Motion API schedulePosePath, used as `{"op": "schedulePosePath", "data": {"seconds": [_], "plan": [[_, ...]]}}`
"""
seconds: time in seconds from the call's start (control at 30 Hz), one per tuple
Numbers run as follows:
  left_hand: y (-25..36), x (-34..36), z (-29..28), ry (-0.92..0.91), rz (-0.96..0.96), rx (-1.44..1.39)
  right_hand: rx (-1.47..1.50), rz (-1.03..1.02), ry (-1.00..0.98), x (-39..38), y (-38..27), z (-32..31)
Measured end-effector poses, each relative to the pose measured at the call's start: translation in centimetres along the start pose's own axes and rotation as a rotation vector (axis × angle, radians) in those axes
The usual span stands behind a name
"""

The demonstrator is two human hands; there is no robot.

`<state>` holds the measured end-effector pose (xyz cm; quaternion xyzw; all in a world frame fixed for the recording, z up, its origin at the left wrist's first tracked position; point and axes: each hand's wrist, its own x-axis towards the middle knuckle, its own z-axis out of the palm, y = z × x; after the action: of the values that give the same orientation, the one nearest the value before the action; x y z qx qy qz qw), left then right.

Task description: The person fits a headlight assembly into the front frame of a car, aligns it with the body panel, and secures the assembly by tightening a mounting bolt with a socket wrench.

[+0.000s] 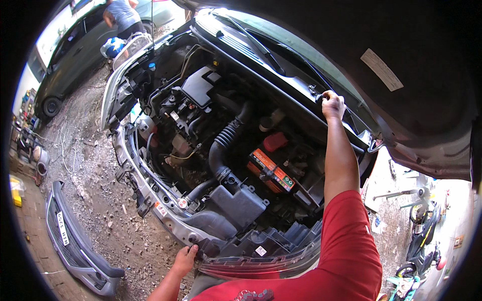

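Beneath a raised hood, the engine bay of a car lies in front of me. My right hand (333,106) reaches far across to the windshield cowl (296,83). Its fingers are curled round a small dark piece near the wiper base, too hidden to name. Down by the front body panel (168,213), my left hand (186,259) is closed with the thumb on top, next to a dark part at the panel's edge. What its fingers hold, if anything, is hidden. Between my arms are an orange-and-black battery (271,170), a black air filter box (238,204) and a ribbed intake hose (228,134).
A detached front bumper (83,246) lies on the gravel at left. The hood (427,60) hangs over the right side. Another person (124,17) stands by a dark car (80,50) at the far left. A motorcycle (419,241) stands at right.
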<state>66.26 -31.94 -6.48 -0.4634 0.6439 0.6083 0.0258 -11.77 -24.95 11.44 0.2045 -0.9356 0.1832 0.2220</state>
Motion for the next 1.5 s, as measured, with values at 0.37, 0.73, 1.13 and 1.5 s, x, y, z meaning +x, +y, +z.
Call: {"op": "schedulePosePath", "data": {"seconds": [0.37, 0.73, 1.13, 1.5], "plan": [[-1.1, 1.1, 0.7, 0.013, 0.037, -0.05, 0.205, -0.033, 0.067, 1.6, 2.4, 1.2], [3.6, -0.2, -1.0, -0.112, -0.009, 0.004, 0.308, -0.181, 0.239, 3.6, 5.6, -1.2], [0.1, 1.0, -1.8, -0.296, 0.006, -0.148, 0.628, -0.885, -1.058, -45.9, -22.0, -15.1], [-1.4, 0.9, -1.1, -0.281, 0.14, -0.308, 0.354, -1.163, -0.925, -52.5, -25.9, -11.9]]}}
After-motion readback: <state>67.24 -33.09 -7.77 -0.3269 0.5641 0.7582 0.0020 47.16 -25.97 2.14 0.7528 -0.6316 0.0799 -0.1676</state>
